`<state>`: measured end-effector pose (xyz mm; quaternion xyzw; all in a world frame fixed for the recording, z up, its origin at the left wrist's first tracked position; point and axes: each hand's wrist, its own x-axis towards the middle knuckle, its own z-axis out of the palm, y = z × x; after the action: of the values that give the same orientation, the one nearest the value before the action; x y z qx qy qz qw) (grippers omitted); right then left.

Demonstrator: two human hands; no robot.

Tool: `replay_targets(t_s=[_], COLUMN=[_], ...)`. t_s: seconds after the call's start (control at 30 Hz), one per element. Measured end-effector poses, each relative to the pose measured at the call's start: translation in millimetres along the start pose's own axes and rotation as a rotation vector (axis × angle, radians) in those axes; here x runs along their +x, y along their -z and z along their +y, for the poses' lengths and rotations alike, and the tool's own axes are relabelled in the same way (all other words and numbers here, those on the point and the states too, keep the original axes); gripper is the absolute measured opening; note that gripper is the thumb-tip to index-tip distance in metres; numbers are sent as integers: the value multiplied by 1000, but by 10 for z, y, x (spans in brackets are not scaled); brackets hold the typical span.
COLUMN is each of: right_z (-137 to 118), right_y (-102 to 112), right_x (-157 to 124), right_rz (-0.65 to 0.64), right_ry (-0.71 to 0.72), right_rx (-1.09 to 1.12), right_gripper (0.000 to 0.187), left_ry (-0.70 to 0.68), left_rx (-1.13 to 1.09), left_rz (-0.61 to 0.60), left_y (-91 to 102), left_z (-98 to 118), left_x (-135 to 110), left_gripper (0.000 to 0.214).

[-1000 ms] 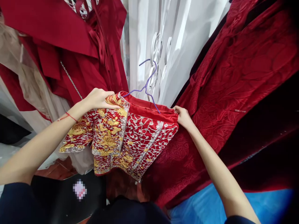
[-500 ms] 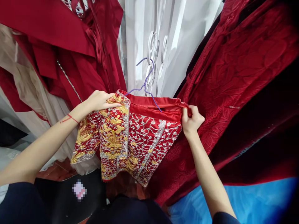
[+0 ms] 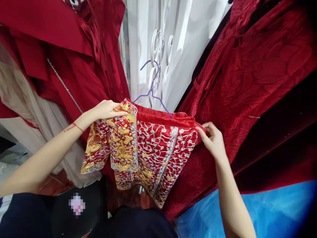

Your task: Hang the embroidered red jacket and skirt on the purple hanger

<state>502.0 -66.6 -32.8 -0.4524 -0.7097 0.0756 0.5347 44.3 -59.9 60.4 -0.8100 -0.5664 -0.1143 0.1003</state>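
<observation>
A red embroidered garment (image 3: 151,145) with gold and silver stitching hangs folded over a purple wire hanger (image 3: 151,89). My left hand (image 3: 105,110) lies closed over the garment's top left corner, fingers wrapped on the gold-embroidered fold. My right hand (image 3: 213,140) pinches the red satin band at the garment's right end, thumb and fingers pressed on the cloth. A thin red string circles my left wrist.
Plain red garments (image 3: 74,49) hang at the upper left, with beige cloth (image 3: 29,109) below them. A dark red patterned velvet garment (image 3: 252,72) fills the right. White curtains (image 3: 178,43) and a white metal grille are behind. Blue plastic sheeting (image 3: 272,211) lies lower right.
My right hand has shifted along the garment's right end, from a fist on the band to a pinch lower down. The garment has spread a little wider and hangs lower.
</observation>
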Motion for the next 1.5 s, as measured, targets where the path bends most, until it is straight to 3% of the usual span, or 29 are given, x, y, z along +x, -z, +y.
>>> replay_targets(t_s=[0.13, 0.2, 0.27, 0.4, 0.47, 0.53, 0.57, 0.63, 0.8, 1.0, 1.1, 1.23, 1.33, 1.5], right_z=[-76, -84, -60, 15, 27, 17, 9, 1, 19, -171, -283, -326, -291, -369], right_y=[-289, -422, -505, -539, -523, -499, -484, -444, -317, -250, -136, 32, 20, -68], right_x=[69, 167, 252, 294, 270, 238, 221, 183, 87, 86, 1, -248, -402, -528], right_rz=[476, 619, 718, 770, 762, 764, 765, 767, 700, 600, 461, 268, 323, 490], right_ry=[153, 171, 160, 123, 104, 97, 95, 91, 61, -100, -180, -128, -36, -98], right_rx=[-393, -475, -518, -554, -554, -548, -546, -549, -563, -527, -498, -435, -550, -699], right_gripper=[30, 36, 43, 54, 57, 59, 59, 59, 59, 48, 42, 29, 23, 28], left_ry=[33, 42, 43, 33, -197, -508, -595, -569, -223, -156, -100, -55, -33, -51], left_rx=[14, 39, 121, 278, 262, 193, 150, 64, -44, -56, -54, -58, -68, -53], left_rz=[-47, -58, 8, 421, 539, 543, 520, 493, 417, 445, 437, 384, 376, 387], left_y=[41, 48, 4, -213, -310, -360, -367, -358, -316, -377, -376, -348, -356, -388], left_z=[64, 163, 351, 1003, 1380, 1704, 1830, 1989, 1927, 1804, 1858, 1914, 1922, 1913], left_x=[12, -38, -127, -288, -261, -132, -39, 165, 479, 523, 546, 565, 570, 616], left_gripper=[61, 66, 73, 68, 48, 27, 26, 30, 58, 66, 65, 64, 63, 57])
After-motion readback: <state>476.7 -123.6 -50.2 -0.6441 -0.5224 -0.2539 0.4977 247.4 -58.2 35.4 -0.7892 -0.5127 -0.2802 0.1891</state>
